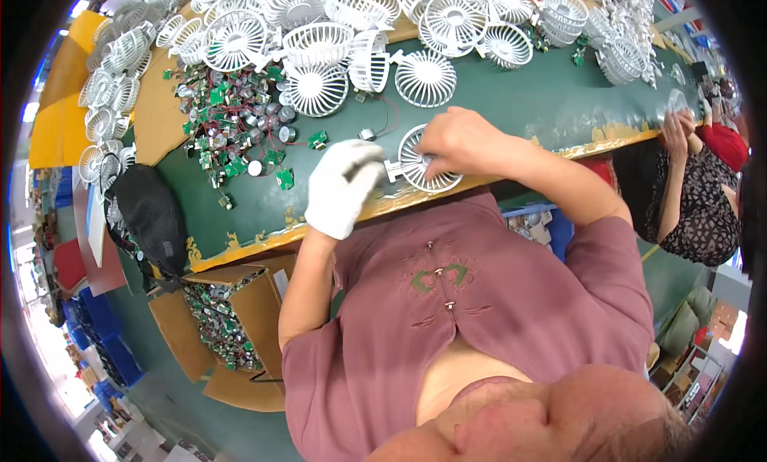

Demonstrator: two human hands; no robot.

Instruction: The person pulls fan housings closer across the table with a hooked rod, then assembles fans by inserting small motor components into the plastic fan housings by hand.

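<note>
At the near edge of the green table, a round white plastic fan housing (432, 180) with a short stem lies under my hands. My bare right hand (459, 145) grips it, fingers bent into its middle; what the fingertips touch inside is hidden. Just left of the stem is my left hand (343, 189) in a white glove, its fingers curled and slightly blurred. Whether anything is between those fingers I cannot make out. A small silver motor (367, 134) with red wires rests beyond the glove, and a green circuit board (318, 139) lies to its left.
White fan housings (315, 43) are heaped along the far side. Small motors and boards (240, 118) form a pile at left, near a black mesh bag (148, 214). Below the table stands an open cardboard box (260, 318) of parts. Another person (695, 174) works at right.
</note>
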